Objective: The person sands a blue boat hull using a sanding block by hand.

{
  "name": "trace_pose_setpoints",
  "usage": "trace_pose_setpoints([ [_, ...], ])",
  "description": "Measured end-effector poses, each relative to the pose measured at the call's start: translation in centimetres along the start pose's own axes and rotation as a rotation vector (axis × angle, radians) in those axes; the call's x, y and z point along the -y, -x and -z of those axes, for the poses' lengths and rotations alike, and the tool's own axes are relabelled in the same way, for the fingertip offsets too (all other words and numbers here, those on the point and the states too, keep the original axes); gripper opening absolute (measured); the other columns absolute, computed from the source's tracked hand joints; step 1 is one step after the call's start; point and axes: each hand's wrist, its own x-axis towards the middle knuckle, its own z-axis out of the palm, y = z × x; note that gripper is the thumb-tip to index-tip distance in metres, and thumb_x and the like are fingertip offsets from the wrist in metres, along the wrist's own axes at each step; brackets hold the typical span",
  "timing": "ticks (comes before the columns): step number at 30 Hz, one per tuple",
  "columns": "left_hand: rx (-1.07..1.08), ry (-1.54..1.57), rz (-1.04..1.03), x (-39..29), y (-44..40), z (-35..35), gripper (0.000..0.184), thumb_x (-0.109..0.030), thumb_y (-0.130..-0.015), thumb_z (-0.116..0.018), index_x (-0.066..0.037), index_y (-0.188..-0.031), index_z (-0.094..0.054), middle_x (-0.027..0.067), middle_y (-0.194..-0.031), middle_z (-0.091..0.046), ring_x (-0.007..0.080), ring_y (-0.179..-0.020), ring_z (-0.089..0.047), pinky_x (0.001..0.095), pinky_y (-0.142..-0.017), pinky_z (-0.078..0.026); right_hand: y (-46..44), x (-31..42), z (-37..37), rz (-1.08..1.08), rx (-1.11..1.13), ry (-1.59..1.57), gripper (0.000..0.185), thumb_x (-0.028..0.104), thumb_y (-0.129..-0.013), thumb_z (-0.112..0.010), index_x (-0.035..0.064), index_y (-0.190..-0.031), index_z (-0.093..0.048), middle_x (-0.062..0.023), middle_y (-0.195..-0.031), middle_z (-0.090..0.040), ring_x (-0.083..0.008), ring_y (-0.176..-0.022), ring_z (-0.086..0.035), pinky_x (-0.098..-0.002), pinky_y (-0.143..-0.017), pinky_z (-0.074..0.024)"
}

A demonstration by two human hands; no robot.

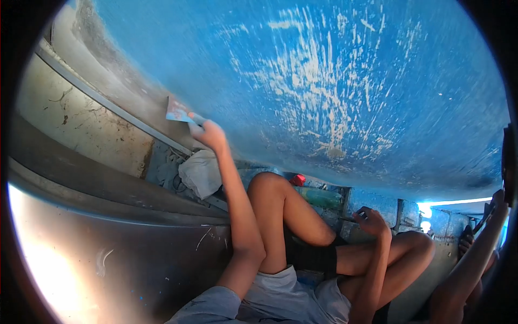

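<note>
Head view, blue surface (259,108): one, scuffed pale near its middle; landmark.
Metal panel (162,259): one, dark, below-left of the blue surface.
Other person's arm (467,270): one plainly seen, below-right of the blue surface.
Pale bundle (200,174): one, crumpled, below the blue surface's left part.
Right hand (373,222): below the blue surface, fingers partly curled; cannot tell whether anything is held.
Left hand (210,135): by the blue surface's left border, narrowly closed on the scraper.
Scraper (178,112): one, same border, contact unclear; judged light, stiff, not fragile, possibly slippery if dusty; grip by handle.
</note>
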Motion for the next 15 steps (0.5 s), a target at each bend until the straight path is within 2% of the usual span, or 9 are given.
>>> trace_pose_setpoints([
  [1,-0.015,-0.022,-0.135,0.7,0.7,-0.2,0.042,-0.018,-0.099,-0.046,0.019,-0.120,-0.050,0.0314,-0.111,-0.061,0.0343,-0.102,-0.062,0.0388,-0.088,-0.048,0.1,0.1,0.0,0.002,0.008,-0.008,0.037,0.038,-0.090,-0.061,0.0034,-0.104,-0.067,-0.0184,-0.084,-0.070,-0.0319,-0.081,-0.069,-0.0418,-0.075,-0.0516],
  [3,-0.065,-0.073,-0.196,5.3,1.7,0.2,0.040,-0.018,-0.100,-0.046,0.019,-0.114,-0.053,0.0298,-0.108,-0.062,0.0333,-0.097,-0.062,0.0381,-0.085,-0.049,-0.2,0.4,0.5,0.013,0.004,-0.008,0.038,0.038,-0.090,-0.061,0.0035,-0.104,-0.067,-0.0182,-0.084,-0.070,-0.0317,-0.081,-0.069,-0.0419,-0.075,-0.0515],
  [5,-0.182,-0.058,0.153,11.9,2.7,1.3,0.039,-0.017,-0.099,-0.046,0.018,-0.112,-0.055,0.0281,-0.108,-0.063,0.0322,-0.092,-0.062,0.0372,-0.083,-0.049,-0.1,0.4,0.7,-0.032,0.041,0.004,0.039,0.039,-0.090,-0.060,0.0036,-0.104,-0.068,-0.0178,-0.084,-0.070,-0.0321,-0.081,-0.069,-0.0422,-0.075,-0.0517],
  [6,-0.266,-0.012,0.423,11.9,2.9,1.7,0.038,-0.017,-0.099,-0.046,0.017,-0.114,-0.055,0.0272,-0.109,-0.063,0.0316,-0.090,-0.063,0.0365,-0.082,-0.050,0.1,0.3,0.6,-0.034,0.037,0.001,0.039,0.039,-0.090,-0.060,0.0036,-0.104,-0.068,-0.0178,-0.084,-0.070,-0.0321,-0.081,-0.069,-0.0422,-0.075,-0.0517],
  [7,-0.262,-0.010,0.420,11.8,2.8,1.8,0.038,-0.017,-0.099,-0.046,0.017,-0.114,-0.055,0.0272,-0.109,-0.063,0.0316,-0.090,-0.063,0.0365,-0.082,-0.050,0.3,0.3,0.6,-0.047,0.032,-0.007,0.039,0.040,-0.090,-0.060,0.0037,-0.104,-0.068,-0.0180,-0.084,-0.070,-0.0323,-0.082,-0.069,-0.0424,-0.075,-0.0517],
  [10,-0.211,0.064,0.523,5.5,2.5,1.0,0.040,-0.019,-0.100,-0.046,0.015,-0.119,-0.053,0.0274,-0.117,-0.060,0.0298,-0.098,-0.061,0.0359,-0.087,-0.048,-0.2,0.2,0.2,-0.027,0.003,0.003,0.039,0.039,-0.090,-0.060,0.0038,-0.104,-0.068,-0.0185,-0.084,-0.070,-0.0329,-0.082,-0.069,-0.0427,-0.075,-0.0519],
  [12,-0.120,0.099,0.295,2.6,2.9,0.4,0.044,-0.022,-0.102,-0.045,0.014,-0.128,-0.047,0.0263,-0.129,-0.053,0.0278,-0.110,-0.056,0.0371,-0.098,-0.042,0.0,0.2,0.3,-0.004,-0.014,0.027,0.039,0.039,-0.090,-0.061,0.0037,-0.104,-0.068,-0.0189,-0.084,-0.070,-0.0333,-0.083,-0.069,-0.0429,-0.075,-0.0520],
  [13,-0.116,0.096,0.298,1.0,3.6,0.3,0.044,-0.022,-0.102,-0.045,0.014,-0.128,-0.047,0.0263,-0.129,-0.053,0.0278,-0.110,-0.056,0.0371,-0.098,-0.042,0.1,0.6,0.6,-0.021,0.003,-0.004,0.038,0.038,-0.089,-0.061,0.0036,-0.104,-0.068,-0.0189,-0.085,-0.070,-0.0339,-0.083,-0.069,-0.0433,-0.076,-0.0520],
  [15,-0.020,0.421,0.292,-2.5,4.7,0.1,0.048,-0.024,-0.103,-0.044,0.012,-0.135,-0.041,0.0222,-0.136,-0.047,0.0252,-0.120,-0.049,0.0386,-0.107,-0.035,0.0,0.9,0.9,-0.024,0.003,-0.035,0.038,0.038,-0.089,-0.061,0.0035,-0.104,-0.068,-0.0189,-0.086,-0.070,-0.0345,-0.083,-0.068,-0.0437,-0.076,-0.0521],
])
